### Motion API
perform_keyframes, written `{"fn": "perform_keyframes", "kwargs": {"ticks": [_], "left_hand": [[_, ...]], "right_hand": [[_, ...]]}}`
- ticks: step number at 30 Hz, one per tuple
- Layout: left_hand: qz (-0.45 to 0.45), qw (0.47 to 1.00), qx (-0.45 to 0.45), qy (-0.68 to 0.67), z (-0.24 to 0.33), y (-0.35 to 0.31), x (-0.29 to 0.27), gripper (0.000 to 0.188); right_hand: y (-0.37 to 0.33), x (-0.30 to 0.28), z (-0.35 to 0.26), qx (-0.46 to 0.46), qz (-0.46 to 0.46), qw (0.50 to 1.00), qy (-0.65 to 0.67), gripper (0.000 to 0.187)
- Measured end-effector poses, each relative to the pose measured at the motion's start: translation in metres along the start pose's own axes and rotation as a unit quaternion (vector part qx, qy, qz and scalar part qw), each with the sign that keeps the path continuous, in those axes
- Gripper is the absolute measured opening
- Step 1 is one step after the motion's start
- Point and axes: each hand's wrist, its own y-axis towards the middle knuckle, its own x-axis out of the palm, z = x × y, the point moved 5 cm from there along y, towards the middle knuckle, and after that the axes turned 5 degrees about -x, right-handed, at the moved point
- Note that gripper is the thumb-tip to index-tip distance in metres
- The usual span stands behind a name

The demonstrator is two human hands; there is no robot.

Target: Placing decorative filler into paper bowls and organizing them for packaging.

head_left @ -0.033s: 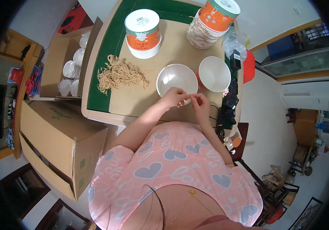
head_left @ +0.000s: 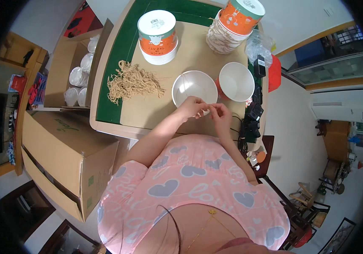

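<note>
A white-lined paper bucket [head_left: 195,80] sits before me, its open mouth facing up. A thin tan cord [head_left: 185,84] runs from its far rim down across the inside toward my fingers. At the bucket's near rim, my left hand [head_left: 193,108] is closed in a pinch on the cord. Close against it, my right hand [head_left: 221,116] pinches at the same spot, fingertips nearly touching the left ones. The cord's near end is mostly hidden by the fingers. Just right stands a second open bucket [head_left: 237,82], orange outside, with nothing visible in it.
A heap of loose tan cords [head_left: 133,84] lies to the left. Upside-down orange bucket stacks stand at the far side, one plain [head_left: 158,42], one wrapped with cords [head_left: 226,36]. Black devices and cables [head_left: 253,114] line the right edge. Cardboard boxes [head_left: 67,144] stand left of the table.
The bucket under my hands has shifted very slightly left. Both hands keep their pinch in almost the same place.
</note>
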Motion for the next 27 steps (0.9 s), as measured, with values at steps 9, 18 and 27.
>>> {"fn": "perform_keyframes", "kwargs": {"ticks": [9,18,27], "left_hand": [[-0.011,0.996,-0.061,-0.071,-0.008,0.008,-0.002,0.014],[-0.005,0.994,-0.064,-0.090,-0.002,0.000,-0.006,0.016],[0.011,0.999,-0.008,0.041,0.002,-0.002,-0.010,0.010]], "right_hand": [[-0.009,0.005,-0.009,-0.096,0.041,0.993,-0.062,0.012],[-0.018,0.007,-0.023,-0.205,0.017,0.964,-0.168,0.022],[-0.009,0.005,0.007,-0.023,0.012,0.999,0.028,0.016]]}}
